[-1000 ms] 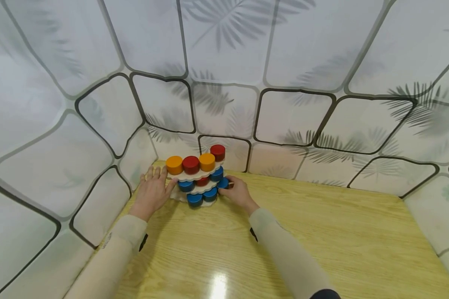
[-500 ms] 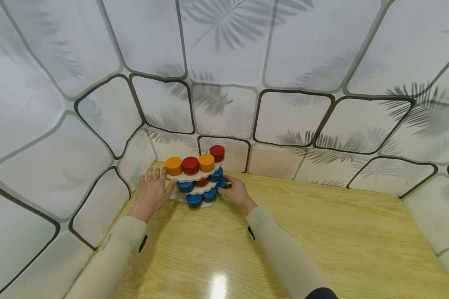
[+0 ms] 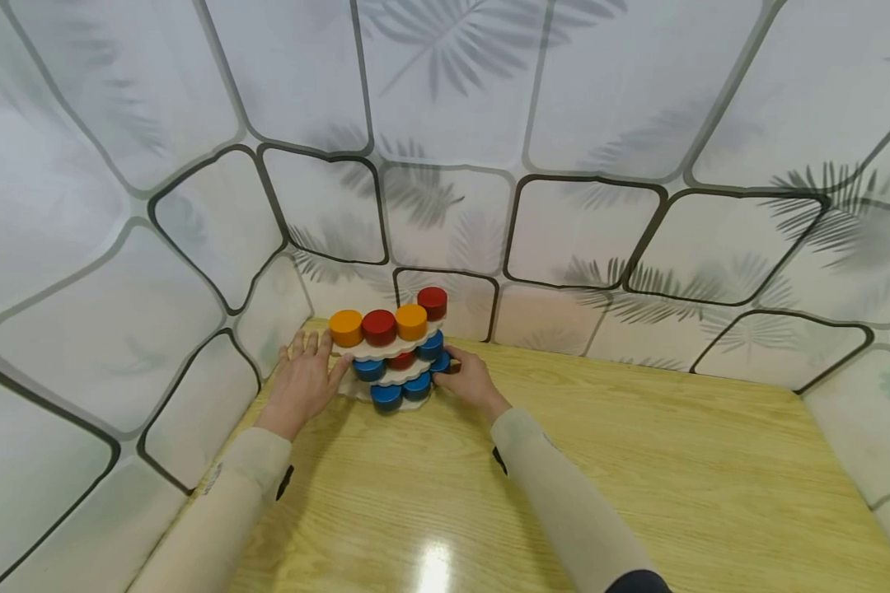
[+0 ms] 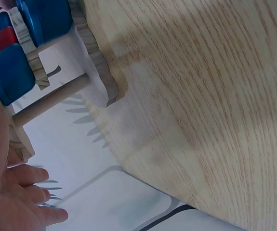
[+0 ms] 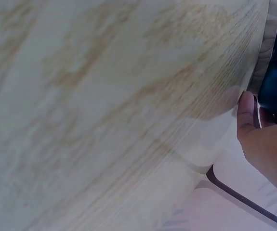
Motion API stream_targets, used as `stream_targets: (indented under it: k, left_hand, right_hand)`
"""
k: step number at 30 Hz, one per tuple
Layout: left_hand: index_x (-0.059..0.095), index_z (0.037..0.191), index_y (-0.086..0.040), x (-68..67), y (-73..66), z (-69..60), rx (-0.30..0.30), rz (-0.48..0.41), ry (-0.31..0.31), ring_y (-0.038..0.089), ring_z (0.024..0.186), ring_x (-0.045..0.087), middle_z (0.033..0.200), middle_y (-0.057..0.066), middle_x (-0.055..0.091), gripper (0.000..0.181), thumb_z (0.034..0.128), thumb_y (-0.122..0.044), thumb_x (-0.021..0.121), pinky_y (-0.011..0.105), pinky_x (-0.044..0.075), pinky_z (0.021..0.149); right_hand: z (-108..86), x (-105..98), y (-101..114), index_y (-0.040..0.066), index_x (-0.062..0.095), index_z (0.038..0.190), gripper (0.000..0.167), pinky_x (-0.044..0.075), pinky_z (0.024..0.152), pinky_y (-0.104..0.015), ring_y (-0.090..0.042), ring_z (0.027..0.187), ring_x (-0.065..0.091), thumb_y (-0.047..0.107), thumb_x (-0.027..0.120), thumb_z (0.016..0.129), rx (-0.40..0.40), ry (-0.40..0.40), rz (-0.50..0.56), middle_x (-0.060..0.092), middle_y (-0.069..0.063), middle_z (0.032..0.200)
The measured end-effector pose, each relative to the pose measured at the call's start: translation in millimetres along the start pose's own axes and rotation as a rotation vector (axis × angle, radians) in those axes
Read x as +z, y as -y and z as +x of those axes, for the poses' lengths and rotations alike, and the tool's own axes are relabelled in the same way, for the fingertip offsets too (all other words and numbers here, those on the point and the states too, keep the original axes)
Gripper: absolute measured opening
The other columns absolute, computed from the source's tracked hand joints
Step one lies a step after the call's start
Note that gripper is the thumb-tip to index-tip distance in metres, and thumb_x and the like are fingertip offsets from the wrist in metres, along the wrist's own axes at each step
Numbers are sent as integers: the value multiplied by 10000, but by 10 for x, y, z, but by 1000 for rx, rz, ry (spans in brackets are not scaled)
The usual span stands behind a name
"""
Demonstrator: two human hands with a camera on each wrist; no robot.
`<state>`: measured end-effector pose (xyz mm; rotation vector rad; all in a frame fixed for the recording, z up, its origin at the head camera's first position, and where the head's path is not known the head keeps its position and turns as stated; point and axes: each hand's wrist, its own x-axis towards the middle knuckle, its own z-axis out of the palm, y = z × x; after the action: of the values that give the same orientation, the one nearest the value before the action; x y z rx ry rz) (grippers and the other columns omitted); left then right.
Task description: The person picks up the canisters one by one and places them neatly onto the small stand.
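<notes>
A three-tier wooden stand [image 3: 352, 352] with scalloped shelves stands near the back left corner. Orange, red and blue round blocks sit on its tiers, including a red block [image 3: 379, 328] and an orange block [image 3: 411, 322] on top. My left hand [image 3: 300, 384] rests against the left end of the top shelf, thumb at its front and the other fingers extended. At the right end of the bottom tier, my right hand [image 3: 475, 382] pinches a blue block [image 3: 440, 361], which the fingers partly cover. In the left wrist view, a wooden post [image 4: 51, 99] joins the shelves.
The wood-grain table [image 3: 601, 461] extends forward and to the right of the stand. Patterned wall covering [image 3: 445, 222] encloses the back and sides, close behind the stand and the left hand.
My right hand has shifted slightly left toward the stand with the blue block, of which less shows now. The left hand keeps its place at the top shelf.
</notes>
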<state>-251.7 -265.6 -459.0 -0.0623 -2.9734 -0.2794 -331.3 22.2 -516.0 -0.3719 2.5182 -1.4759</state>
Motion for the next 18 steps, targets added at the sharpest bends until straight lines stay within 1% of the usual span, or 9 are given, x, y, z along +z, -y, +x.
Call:
stream_targets:
  k: [6, 11, 15, 18]
  left_hand:
    - [339, 1616, 53, 15, -33, 4, 7, 5, 3, 579, 1547, 242, 1623, 372, 358, 708, 1146, -478, 355, 761, 233, 1211]
    - [331, 1612, 65, 24, -54, 6, 9, -2, 4, 582, 1546, 237, 1624, 386, 340, 721, 1146, -485, 345, 755, 235, 1214]
    - [312, 1621, 62, 36, -18, -15, 6, -39, -2, 583, 1548, 228, 1629, 385, 331, 732, 1143, -492, 350, 747, 235, 1221]
    - [280, 1627, 75, 54, 42, -51, 10, -72, -8, 585, 1550, 222, 1640, 372, 323, 749, 1141, -489, 362, 732, 227, 1234]
  right_hand:
    - [-27, -30, -24, 20, 455, 1587, 707, 578, 1033, -447, -336, 1176, 693, 133, 761, 960, -9, -5, -9, 607, -199, 1502]
    - [-59, -58, -36, 12, 402, 1612, 788, 557, 1071, -466, -351, 1233, 671, 115, 782, 930, 18, -3, 3, 583, -206, 1521]
    - [-89, -79, -47, 11, 388, 1619, 805, 541, 1089, -479, -361, 1274, 640, 80, 771, 915, 36, 5, 12, 569, -216, 1524]
    - [-126, -122, -65, 5, 399, 1612, 786, 541, 1078, -484, -360, 1276, 628, 60, 745, 908, 38, 6, -14, 564, -227, 1525]
